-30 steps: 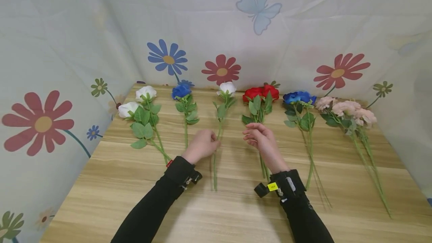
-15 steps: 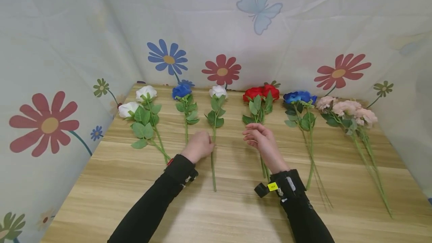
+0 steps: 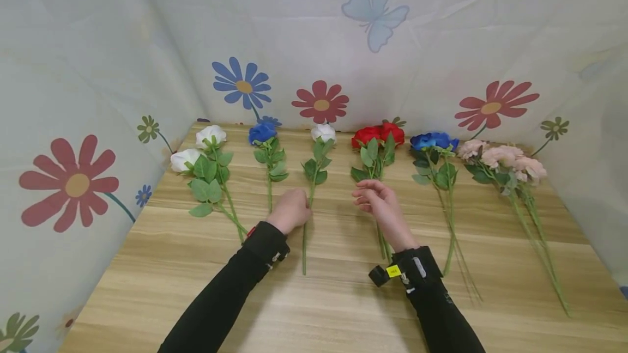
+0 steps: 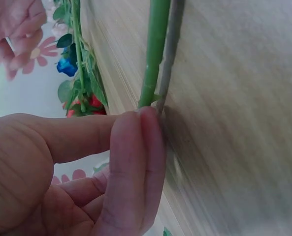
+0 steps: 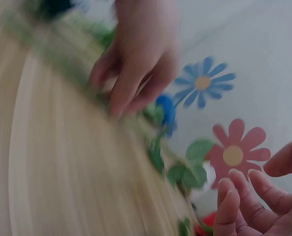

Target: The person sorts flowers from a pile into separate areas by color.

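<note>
In the head view, my left hand (image 3: 291, 210) pinches the stem of a single white rose (image 3: 323, 133) lying at the middle of the table. The left wrist view shows the green stem (image 4: 157, 49) running down to the fingertips, close over the wood, with its shadow beside it. My right hand (image 3: 382, 206) hovers over the stems of the red roses (image 3: 375, 136), its fingers loosely bent and holding nothing. Left of the pinched stem lies a blue rose (image 3: 263, 132). In the right wrist view, my left hand (image 5: 141, 64) is blurred.
White roses (image 3: 210, 135) with crossed stems lie at the table's left. To the right are blue roses (image 3: 434, 140) and pale pink flowers (image 3: 502, 157). The wooden table (image 3: 314, 315) ends at a printed cloth backdrop (image 3: 294, 26).
My left hand has shifted left and turned the white rose, so its leaves now spread flat. Its bloom swung left, then slightly back right. My right hand stays in place.
</note>
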